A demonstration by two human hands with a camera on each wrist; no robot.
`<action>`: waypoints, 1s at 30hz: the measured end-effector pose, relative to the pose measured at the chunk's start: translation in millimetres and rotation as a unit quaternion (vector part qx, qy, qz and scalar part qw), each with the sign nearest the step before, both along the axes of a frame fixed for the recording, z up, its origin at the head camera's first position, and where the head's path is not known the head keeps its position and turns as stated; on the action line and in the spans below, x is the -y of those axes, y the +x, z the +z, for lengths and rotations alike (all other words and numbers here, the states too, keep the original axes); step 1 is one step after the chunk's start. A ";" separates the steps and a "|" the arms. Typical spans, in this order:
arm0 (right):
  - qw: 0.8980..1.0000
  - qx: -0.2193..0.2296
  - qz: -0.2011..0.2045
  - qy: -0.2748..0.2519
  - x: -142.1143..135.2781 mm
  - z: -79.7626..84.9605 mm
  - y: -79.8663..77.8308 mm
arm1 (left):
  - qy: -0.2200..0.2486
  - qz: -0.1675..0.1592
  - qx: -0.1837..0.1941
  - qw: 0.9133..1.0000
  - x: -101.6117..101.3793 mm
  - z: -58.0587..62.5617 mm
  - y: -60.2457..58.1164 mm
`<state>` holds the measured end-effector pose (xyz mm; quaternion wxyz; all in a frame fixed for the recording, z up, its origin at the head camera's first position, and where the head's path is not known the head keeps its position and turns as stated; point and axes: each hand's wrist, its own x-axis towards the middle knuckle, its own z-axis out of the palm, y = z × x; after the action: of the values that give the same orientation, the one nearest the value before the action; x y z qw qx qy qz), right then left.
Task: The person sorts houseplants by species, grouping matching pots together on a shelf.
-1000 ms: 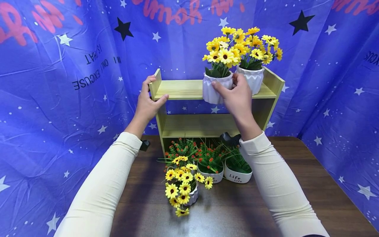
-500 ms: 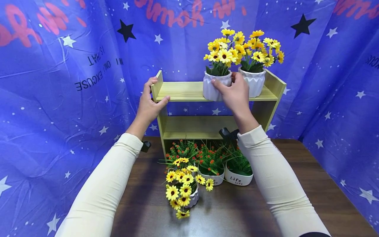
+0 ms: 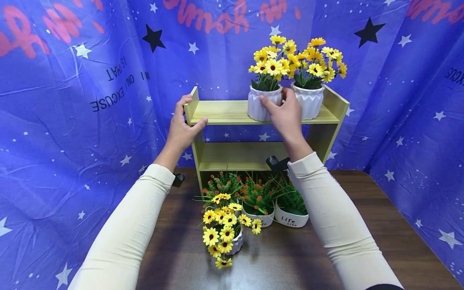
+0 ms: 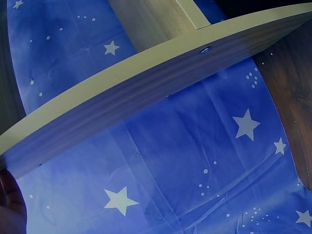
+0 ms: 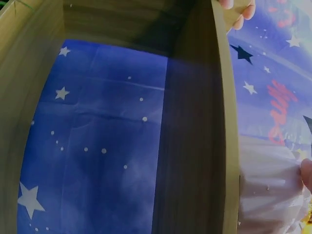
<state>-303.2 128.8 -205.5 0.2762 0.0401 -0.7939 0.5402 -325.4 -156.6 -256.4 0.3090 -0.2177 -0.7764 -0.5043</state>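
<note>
A white fluted pot of yellow artificial flowers point(image 3: 258, 105) stands upright on the top board of a pale wooden shelf point(image 3: 221, 109), its base near the front edge. My right hand point(image 3: 288, 119) holds this pot, thumb on its front and fingers round its right side. Part of the same pot point(image 5: 268, 187) shows in the right wrist view, beyond the board. At the shelf's upper left corner, my left hand point(image 3: 183, 125) grips the side panel, with the thumb along the front edge. Close on the right stands a matching flower pot point(image 3: 308, 104).
On the brown table point(image 3: 275, 262), a third yellow-flowered pot point(image 3: 236, 243) leans forward at the front. Behind it, low white planters point(image 3: 291, 218) with greenery and red blooms line the shelf's foot. A blue star-print curtain point(image 3: 224, 60) encloses the back and sides.
The held flower pot has moved back slightly, from overlapping the shelf's front edge to sitting on the top board. My left hand has kept its grip on the shelf corner.
</note>
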 end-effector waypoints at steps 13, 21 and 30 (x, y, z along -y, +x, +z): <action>0.985 -0.128 0.028 -0.112 -14.3 -51.2 53.2 | 0.007 -0.001 -0.003 1.000 -3.0 2.1 -0.2; 0.981 -0.112 0.060 -0.146 -23.4 -108.2 86.5 | 0.012 0.002 0.005 1.000 -4.7 6.9 5.9; 0.992 -0.064 0.061 -0.086 -29.5 -170.6 118.0 | 0.024 -0.003 0.007 1.000 -4.3 1.0 1.0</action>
<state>-185.1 158.3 -376.0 0.2955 0.0995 -0.7212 0.6186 -324.4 -152.3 -255.4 0.3072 -0.2090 -0.7656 -0.5252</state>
